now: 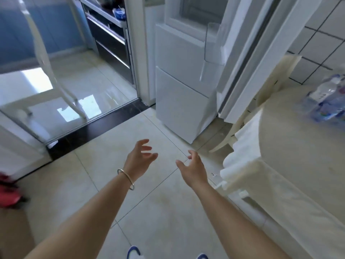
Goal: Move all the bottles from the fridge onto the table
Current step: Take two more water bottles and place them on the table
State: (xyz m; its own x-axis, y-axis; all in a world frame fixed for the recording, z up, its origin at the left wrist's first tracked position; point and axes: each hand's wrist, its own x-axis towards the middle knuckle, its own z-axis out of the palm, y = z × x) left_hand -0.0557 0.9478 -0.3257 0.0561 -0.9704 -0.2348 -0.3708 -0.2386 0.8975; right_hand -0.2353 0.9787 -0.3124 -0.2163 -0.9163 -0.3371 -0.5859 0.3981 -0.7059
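Left hand (139,157): held out over the floor (160,217) in front of the fridge (183,94); fingers spread and loosely curved; nothing is held. A bangle (126,178) is worn on the wrist.
Right hand (194,168): held out just right of the left hand, also short of the fridge; fingers spread and relaxed; nothing is held.
Fridge: white, seen ahead of the hands. The upper door (261,53) is swung open to the right of the fridge body; the two lower fronts are closed. The upper compartment is seen only in part and is blurred, so its contents cannot be told.
Bottles (325,99): clear plastic bottles with blue labels are seen standing on the desk (298,146), right of the fridge, close together near the far edge. Blur prevents a count.
Desk: covered with a pale cloth; located right of the fridge, beyond the open door.
Chair (274,75): pale, placed between the fridge door and the desk.
Doorway (78,86): located left of the fridge; glossy floor and dark cabinets are seen beyond it.
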